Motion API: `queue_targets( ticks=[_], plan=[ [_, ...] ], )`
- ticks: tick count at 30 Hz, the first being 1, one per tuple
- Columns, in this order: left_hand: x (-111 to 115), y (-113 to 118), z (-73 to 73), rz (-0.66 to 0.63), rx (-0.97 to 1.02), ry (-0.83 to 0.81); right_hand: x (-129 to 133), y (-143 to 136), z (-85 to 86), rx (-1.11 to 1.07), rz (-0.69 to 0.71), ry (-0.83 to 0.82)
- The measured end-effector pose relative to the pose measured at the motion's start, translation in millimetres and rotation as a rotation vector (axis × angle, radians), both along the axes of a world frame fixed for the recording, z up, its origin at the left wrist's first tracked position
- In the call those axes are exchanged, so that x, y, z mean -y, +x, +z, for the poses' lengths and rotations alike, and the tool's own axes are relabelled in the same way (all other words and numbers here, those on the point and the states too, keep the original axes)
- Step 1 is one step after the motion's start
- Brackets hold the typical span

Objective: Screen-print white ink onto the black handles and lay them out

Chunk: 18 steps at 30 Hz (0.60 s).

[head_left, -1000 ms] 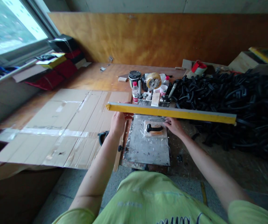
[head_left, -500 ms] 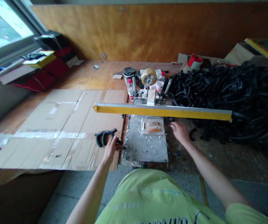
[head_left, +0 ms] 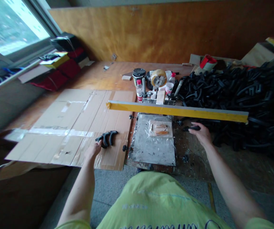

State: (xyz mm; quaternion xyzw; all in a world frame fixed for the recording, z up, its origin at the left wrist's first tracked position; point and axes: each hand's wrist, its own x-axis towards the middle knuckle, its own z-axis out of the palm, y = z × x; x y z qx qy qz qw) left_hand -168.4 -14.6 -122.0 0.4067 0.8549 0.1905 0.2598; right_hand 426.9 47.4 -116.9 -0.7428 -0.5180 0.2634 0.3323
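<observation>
Several black curved plastic parts (head_left: 106, 139) lie side by side on the flattened cardboard (head_left: 77, 124) to my left. My left hand (head_left: 94, 150) is at the left end of this row, its fingers closed on the end of the nearest part; the fingertips are partly hidden. My right hand (head_left: 202, 133) is right of the grey metal plate (head_left: 148, 146), closed on another black curved plastic part (head_left: 190, 128) that points left. On the plate sits a small pale block with brown strips (head_left: 160, 129) under clear film.
A long yellow-faced bar (head_left: 177, 110) spans above the plate's far end. Behind it stand a tape roll (head_left: 158, 79), a red-capped bottle (head_left: 139, 90) and a dark-lidded tub (head_left: 139, 73). A large heap of black parts (head_left: 234, 92) covers the right side. Black knobs (head_left: 125, 148) flank the plate.
My left hand has moved left from beside the plate to the row's left end, where another part now lies. My right hand has moved right and now holds a black part. The view has shifted slightly.
</observation>
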Motion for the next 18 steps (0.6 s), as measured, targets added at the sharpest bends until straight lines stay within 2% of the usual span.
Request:
queue_targets(
  ticks=[2,4,7,10,13,15,18],
  plan=[
    [-18,9,8.6,-0.019,-0.069,-0.006,-3,-37,13.7,-0.073,0.169,0.098],
    [-39,33,22.6,-0.082,-0.110,0.053,-8,-76,18.9,-0.085,0.382,0.169],
    [-66,89,55.7,-0.214,0.065,0.343,-14,-121,12.1,0.029,0.606,0.239],
    [-82,144,98.0,-0.228,0.418,0.626,-15,-141,1.0,0.241,0.676,0.303],
    [-85,179,136.0,-0.237,0.680,0.794,-7,-147,-2.4,0.435,0.697,0.341],
    [-83,191,152.5,-0.265,0.765,0.835,0,-150,-0.7,0.525,0.706,0.345],
    [-73,195,161.5,-0.273,0.763,0.830,6,-146,2.8,0.560,0.683,0.337]
  ],
)
